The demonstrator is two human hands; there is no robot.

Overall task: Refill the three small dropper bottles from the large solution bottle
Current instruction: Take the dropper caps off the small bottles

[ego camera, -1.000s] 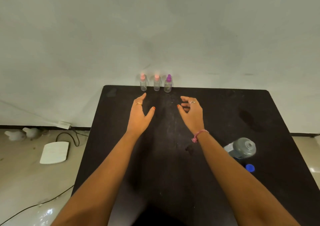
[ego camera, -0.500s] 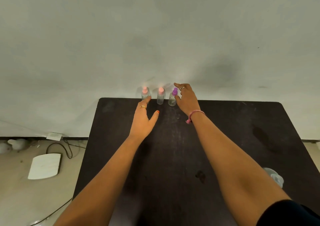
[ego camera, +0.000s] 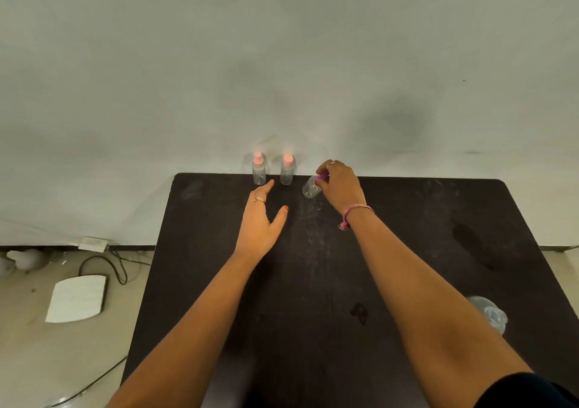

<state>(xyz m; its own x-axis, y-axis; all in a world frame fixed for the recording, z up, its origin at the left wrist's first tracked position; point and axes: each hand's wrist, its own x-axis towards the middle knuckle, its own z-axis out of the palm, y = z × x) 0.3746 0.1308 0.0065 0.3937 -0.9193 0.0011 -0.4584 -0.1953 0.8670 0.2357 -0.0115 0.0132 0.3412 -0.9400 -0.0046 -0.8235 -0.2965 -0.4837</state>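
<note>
Two clear dropper bottles with pink caps stand upright at the far edge of the black table. My right hand grips the purple cap of the third small bottle, which is tilted with its base toward me. Fingers straight, my left hand lies open on the table just in front of the left pink-capped bottle, without touching it. The large clear solution bottle lies near the right edge, partly hidden by my right forearm.
A grey wall rises right behind the table's far edge. On the floor to the left lie a white flat device, black cables and a white power strip. A dark stain marks the tabletop between my arms.
My right hand reached the purple-capped bottle, took hold of its cap and tipped it away from the row. My left hand moved forward toward the left pink-capped bottle.
</note>
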